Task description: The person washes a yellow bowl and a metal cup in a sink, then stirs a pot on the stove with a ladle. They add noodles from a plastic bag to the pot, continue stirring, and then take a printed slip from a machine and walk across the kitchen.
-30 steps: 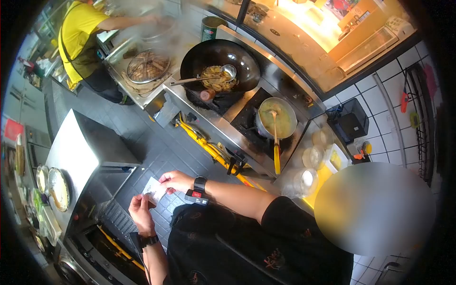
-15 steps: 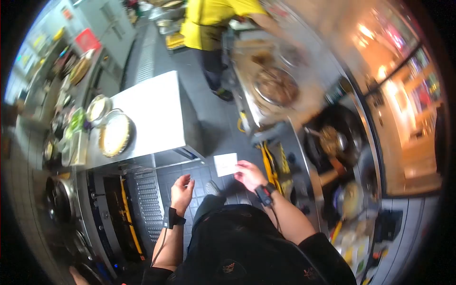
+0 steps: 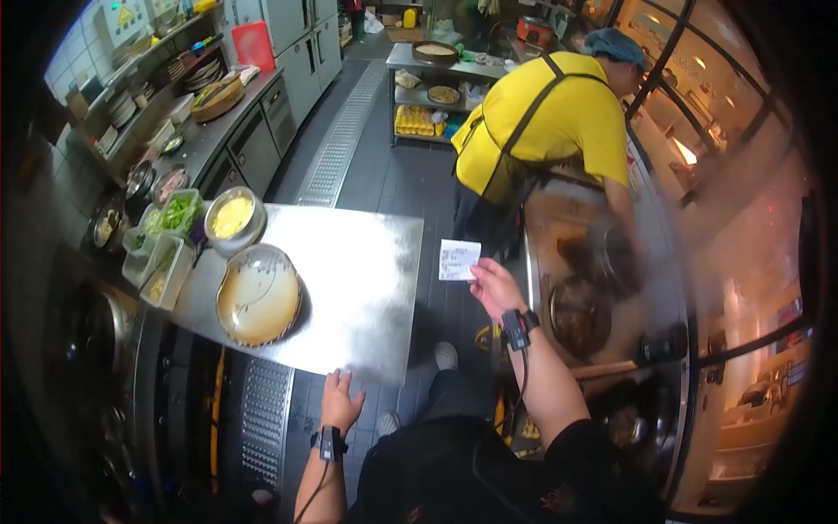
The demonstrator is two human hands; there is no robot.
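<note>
Pinched between the thumb and fingers of my right hand [image 3: 496, 288] is a small white slip of paper [image 3: 458, 260] with dark print, held up over the floor. My left hand [image 3: 340, 403] is empty, its fingers apart, close to the front edge of the steel table [image 3: 358, 279]. On that table sit a large shallow bowl [image 3: 258, 295] with a brownish inside and a metal bowl of yellow food [image 3: 233, 217]. Both wrists wear black straps with a small box and cable.
A co-worker in yellow [image 3: 559, 122] bends over the stove counter at right, near a wok [image 3: 580, 316]. Plastic tubs of greens [image 3: 179, 212] stand at the table's left. A red board [image 3: 252, 45] leans behind the left counter. A shelf rack [image 3: 419, 122] stands at the back.
The view has swung, showing more of the room ahead. My right hand has lifted the slip higher. My left hand is now near the table edge. The co-worker is bent further over the stove counter.
</note>
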